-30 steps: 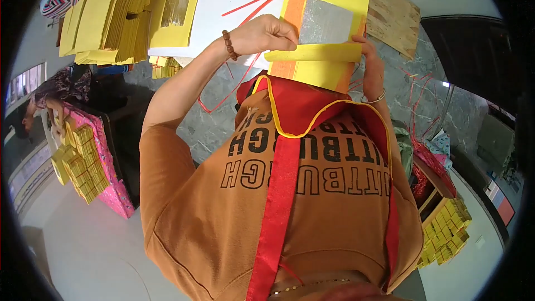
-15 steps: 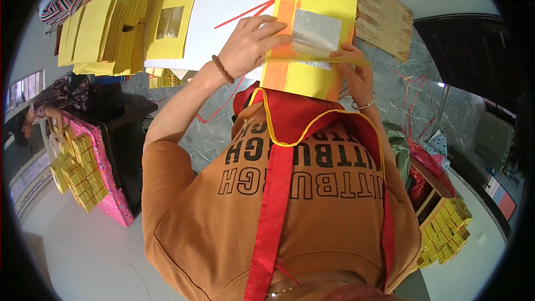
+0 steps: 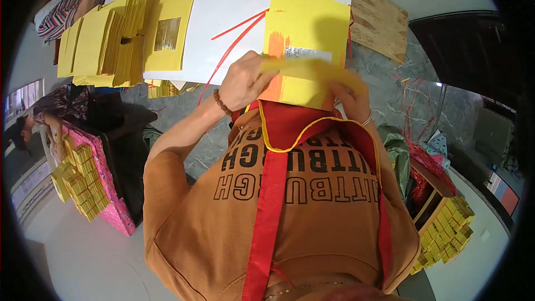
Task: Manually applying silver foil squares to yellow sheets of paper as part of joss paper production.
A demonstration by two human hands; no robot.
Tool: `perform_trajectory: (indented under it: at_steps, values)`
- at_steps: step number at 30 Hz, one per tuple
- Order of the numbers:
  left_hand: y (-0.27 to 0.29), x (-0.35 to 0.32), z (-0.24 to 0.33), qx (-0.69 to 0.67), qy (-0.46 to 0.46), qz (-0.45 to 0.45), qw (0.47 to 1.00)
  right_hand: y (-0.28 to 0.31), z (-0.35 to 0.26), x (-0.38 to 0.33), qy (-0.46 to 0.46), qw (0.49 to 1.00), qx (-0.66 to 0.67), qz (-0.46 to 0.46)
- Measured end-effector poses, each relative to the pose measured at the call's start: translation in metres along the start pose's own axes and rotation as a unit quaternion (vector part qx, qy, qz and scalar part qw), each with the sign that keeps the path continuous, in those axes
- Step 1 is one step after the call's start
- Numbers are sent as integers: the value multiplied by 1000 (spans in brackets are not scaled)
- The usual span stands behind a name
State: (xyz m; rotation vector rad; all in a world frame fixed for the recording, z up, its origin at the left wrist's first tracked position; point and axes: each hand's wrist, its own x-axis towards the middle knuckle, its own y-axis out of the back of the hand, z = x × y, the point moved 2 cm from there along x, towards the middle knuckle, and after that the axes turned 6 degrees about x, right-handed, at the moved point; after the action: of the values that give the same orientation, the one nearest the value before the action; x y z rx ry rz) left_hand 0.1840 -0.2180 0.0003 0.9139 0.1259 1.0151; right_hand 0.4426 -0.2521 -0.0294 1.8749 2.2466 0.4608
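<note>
A yellow paper pad (image 3: 309, 8) lies at the near right corner of the white table, its near end reaching over the edge towards my apron. It has orange bands and a silver foil patch (image 3: 306, 53), partly covered now. A raised yellow paper sheet (image 3: 304, 69), blurred, curls across the pad between my hands. My left hand (image 3: 244, 82) pinches the sheet's left end between thumb and bent fingers. At the other end my right hand (image 3: 352, 100) is closed on the sheet, its fingers partly hidden and blurred.
Thick yellow paper stacks (image 3: 103, 42) stand at the table's left, beside a sheet with a foil square (image 3: 170, 33). Red strips (image 3: 237, 39) lie left of the pad. Another person (image 3: 61, 100) works by a pink-covered table (image 3: 114, 189). A wooden board (image 3: 379, 22) lies at right.
The near part of the sheet has been lifted and curled away from me, covering much of the foil. My left hand has moved lower and closed at its edge; the right hand has dropped slightly.
</note>
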Motion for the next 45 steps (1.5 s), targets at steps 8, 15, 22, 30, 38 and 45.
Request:
perform_trajectory:
  at_steps: [8,15,22,30,38,45]
  values:
    - [-17,12,-29,-233,305,-13,923,-14,-18,29,-68,948,248,190]
    - [-17,20,-28,-303,340,8,890,-8,6,31,-70,977,150,131]
    - [-12,25,-26,-310,337,6,889,-10,2,37,-98,969,181,135]
    - [1,29,-18,-176,306,16,935,-9,7,38,-116,970,170,126]
    - [-14,42,24,223,-61,-56,971,-11,2,37,-113,971,161,137]
    - [-31,37,12,270,-40,-130,953,-12,0,33,-111,978,105,145]
